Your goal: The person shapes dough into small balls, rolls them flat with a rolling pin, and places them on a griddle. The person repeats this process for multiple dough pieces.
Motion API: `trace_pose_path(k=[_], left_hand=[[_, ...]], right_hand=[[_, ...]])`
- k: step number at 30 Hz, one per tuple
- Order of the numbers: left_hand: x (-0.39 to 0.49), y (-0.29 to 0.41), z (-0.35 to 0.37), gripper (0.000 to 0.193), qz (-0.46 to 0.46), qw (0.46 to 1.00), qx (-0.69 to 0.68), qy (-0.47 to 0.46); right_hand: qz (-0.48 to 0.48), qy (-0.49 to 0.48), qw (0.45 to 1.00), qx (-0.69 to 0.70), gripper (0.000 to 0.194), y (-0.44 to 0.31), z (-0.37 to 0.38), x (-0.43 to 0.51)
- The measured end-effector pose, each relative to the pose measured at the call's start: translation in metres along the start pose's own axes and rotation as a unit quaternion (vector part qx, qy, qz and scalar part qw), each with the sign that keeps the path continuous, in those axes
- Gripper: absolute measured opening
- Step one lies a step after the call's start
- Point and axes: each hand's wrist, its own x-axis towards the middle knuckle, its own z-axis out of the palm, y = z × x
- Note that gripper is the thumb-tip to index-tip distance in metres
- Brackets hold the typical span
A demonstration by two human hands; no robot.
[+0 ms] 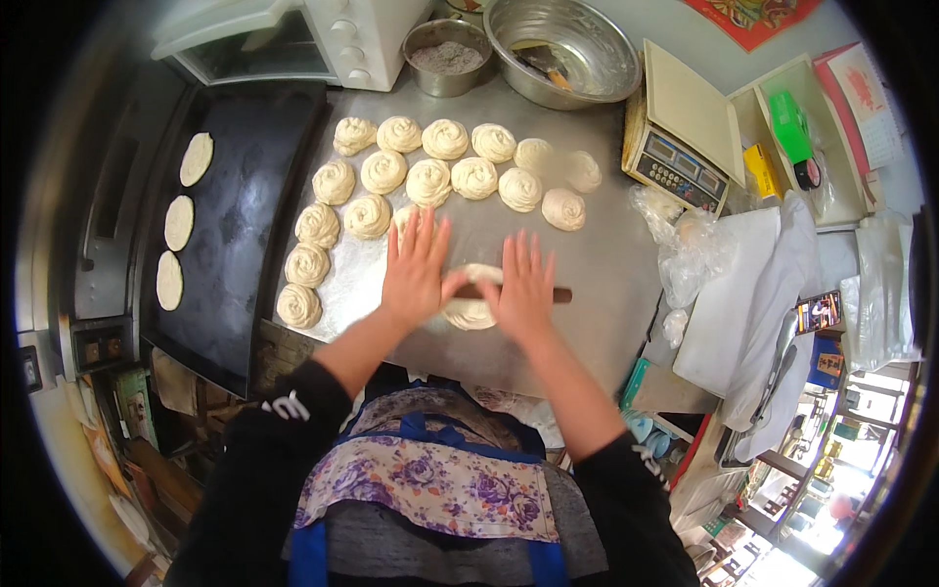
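Observation:
Both my hands lie palm down over a dark wooden rolling pin [563, 295], which crosses a flattened round of dough [471, 315] on the metal work table. My left hand [417, 275] is over the pin's left part, its fingers stretched past it towards a coiled dough piece it partly covers. Over the right part rests my right hand [526, 286], fingers straight, with the pin's end showing beyond it. Neither hand's fingers are curled round the pin. Coiled dough balls [428, 183] stand in rows beyond and to the left of my hands.
A black griddle [220, 220] at the left bears flat dough rounds [179, 223]. At the back are a small metal pot [447, 82], a large steel bowl [623, 73] and a digital scale [693, 117]. Plastic bags [693, 257] and a white cloth [733, 293] lie at the right.

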Motion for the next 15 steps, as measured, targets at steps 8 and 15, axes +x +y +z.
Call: trace_pose_path(k=[8, 15], left_hand=[[0.016, -0.012, 0.018, 0.091, 0.028, 0.994, 0.011, 0.102], [-0.137, 0.014, 0.003, 0.087, 0.097, 0.985, -0.119, -0.074]], right_hand=[[0.004, 0.086, 0.996, -0.015, 0.089, 0.010, 0.014, 0.018], [-0.005, 0.020, 1.000, 0.021, 0.075, -0.016, 0.003, -0.139]])
